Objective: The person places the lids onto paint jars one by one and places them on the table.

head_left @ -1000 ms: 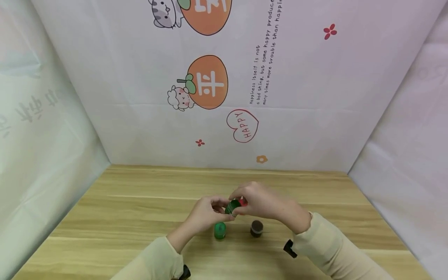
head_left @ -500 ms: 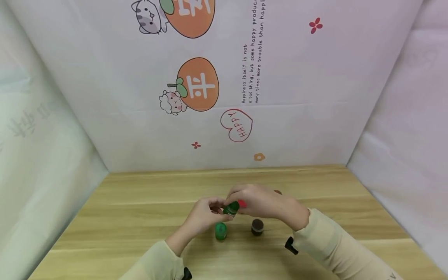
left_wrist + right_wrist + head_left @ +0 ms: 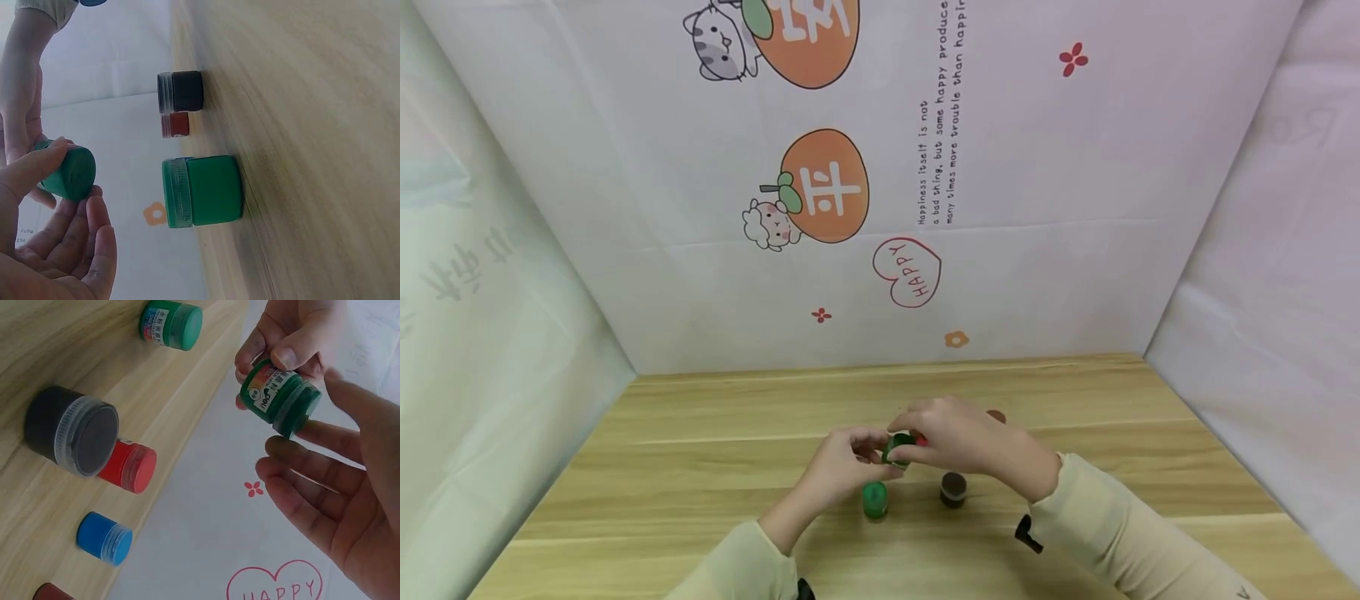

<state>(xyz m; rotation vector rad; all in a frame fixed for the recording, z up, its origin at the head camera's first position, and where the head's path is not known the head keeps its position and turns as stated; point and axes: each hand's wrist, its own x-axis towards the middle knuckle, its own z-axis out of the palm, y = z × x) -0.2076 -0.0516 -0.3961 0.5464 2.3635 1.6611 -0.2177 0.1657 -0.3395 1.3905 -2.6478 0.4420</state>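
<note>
A small green paint jar (image 3: 265, 394) with a printed label is held tilted above the table, between both hands. My left hand (image 3: 844, 460) grips its body, thumb on one side and fingers on the other. At the lid (image 3: 297, 411) is my right hand (image 3: 961, 437), its thumb and fingers curved round it; the right wrist view shows the index fingertip against the lid. Below the left hand a second green paint jar (image 3: 875, 502) stands upright on the table, lid on. Under the right hand stands a larger black paint jar (image 3: 953, 490).
Behind the right hand is a red paint jar (image 3: 131, 467), mostly hidden in the head view. A blue paint jar (image 3: 105, 539) and a brown jar (image 3: 53, 592) stand farther along the wooden table (image 3: 700, 492). White printed sheets (image 3: 1037, 208) wall in the table's back and sides.
The right thumb and fingers have shifted round the lid, the thumb slipping from view and coming back in front of the jar. The head view has turned slightly. The jars on the table stand as before.
</note>
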